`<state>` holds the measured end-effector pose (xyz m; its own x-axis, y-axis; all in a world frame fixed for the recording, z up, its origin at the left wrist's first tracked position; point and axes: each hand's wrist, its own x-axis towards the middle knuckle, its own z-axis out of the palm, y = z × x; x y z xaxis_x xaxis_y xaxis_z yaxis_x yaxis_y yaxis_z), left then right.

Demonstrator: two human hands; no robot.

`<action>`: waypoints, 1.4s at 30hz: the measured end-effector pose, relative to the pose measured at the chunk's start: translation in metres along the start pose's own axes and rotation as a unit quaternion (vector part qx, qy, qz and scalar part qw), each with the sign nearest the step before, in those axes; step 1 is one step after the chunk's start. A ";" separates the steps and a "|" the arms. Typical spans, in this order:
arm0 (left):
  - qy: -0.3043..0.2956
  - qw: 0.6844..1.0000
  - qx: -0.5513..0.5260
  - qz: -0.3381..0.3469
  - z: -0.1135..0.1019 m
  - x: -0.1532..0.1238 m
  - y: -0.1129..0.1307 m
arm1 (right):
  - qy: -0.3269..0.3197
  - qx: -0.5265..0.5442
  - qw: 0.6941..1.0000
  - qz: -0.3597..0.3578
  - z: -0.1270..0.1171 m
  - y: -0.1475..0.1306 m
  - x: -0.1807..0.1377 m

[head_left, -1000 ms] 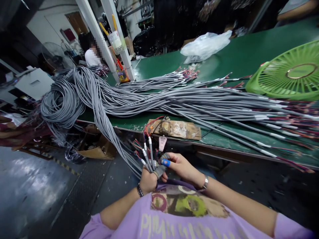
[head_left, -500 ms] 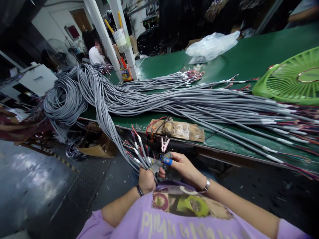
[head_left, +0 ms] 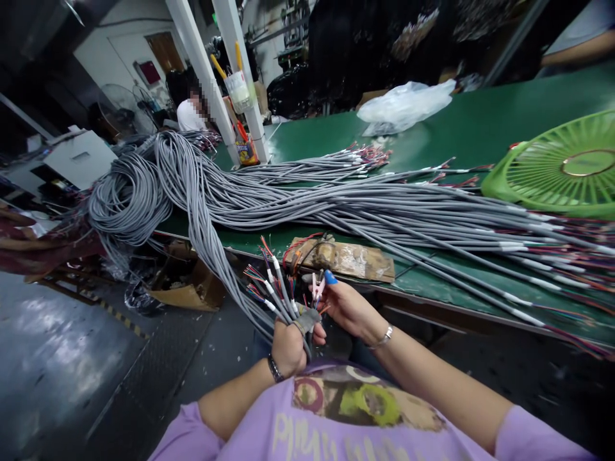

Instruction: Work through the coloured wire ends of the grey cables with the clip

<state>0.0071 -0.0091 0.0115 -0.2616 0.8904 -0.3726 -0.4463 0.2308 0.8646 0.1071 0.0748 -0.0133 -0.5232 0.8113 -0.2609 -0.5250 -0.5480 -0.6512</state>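
My left hand is closed around a bundle of grey cables. White bands circle the cables near their ends, and thin coloured wires fan out above my fist. Grey tape wraps a digit of this hand. My right hand is at the bench edge, its blue-taped thumb raised against one side of a pale pink clothespin. A grey-wrapped fingertip shows on the clip's other side, so the hand appears to pinch it. My other right fingers are partly hidden behind the clip. An orange wire end lies just below.
Long grey cables spread across the green bench. A taped wooden block with red and black leads sits at its front edge. To the right stands a green fan; a plastic bag lies behind. Two other people are partly visible.
My right hand has moved up and away from the cable ends to the clothespin, its thumb now raised. My left hand still grips the bundle. The view has shifted slightly.
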 end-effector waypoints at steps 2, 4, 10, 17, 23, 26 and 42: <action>-0.001 1.000 0.007 -0.001 0.001 0.001 -0.001 | 0.009 0.023 1.000 -0.001 0.003 0.001 0.000; -0.005 1.000 0.012 -0.001 0.002 0.002 -0.002 | 0.020 0.042 0.999 -0.003 0.005 0.002 0.000; -0.011 0.999 0.030 0.003 0.000 0.002 -0.006 | 0.028 0.042 0.999 -0.011 0.005 0.004 0.002; -0.004 0.999 0.039 0.018 -0.011 -0.003 -0.010 | -0.047 -0.046 0.997 0.027 -0.010 0.012 -0.025; -0.054 0.992 0.104 0.043 -0.025 -0.002 -0.023 | -0.128 -0.118 0.984 0.023 0.002 0.014 -0.052; -0.108 0.983 0.146 0.025 -0.030 -0.002 -0.021 | -0.147 -0.173 0.974 0.018 0.005 0.009 -0.054; -0.036 0.997 0.059 0.042 -0.029 -0.004 -0.020 | -0.135 -0.162 0.978 0.004 0.015 0.017 -0.049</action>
<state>-0.0077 -0.0280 -0.0139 -0.2300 0.9331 -0.2764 -0.3212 0.1954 0.9267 0.1136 0.0227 -0.0013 -0.7074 0.7000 -0.0979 -0.3029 -0.4253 -0.8529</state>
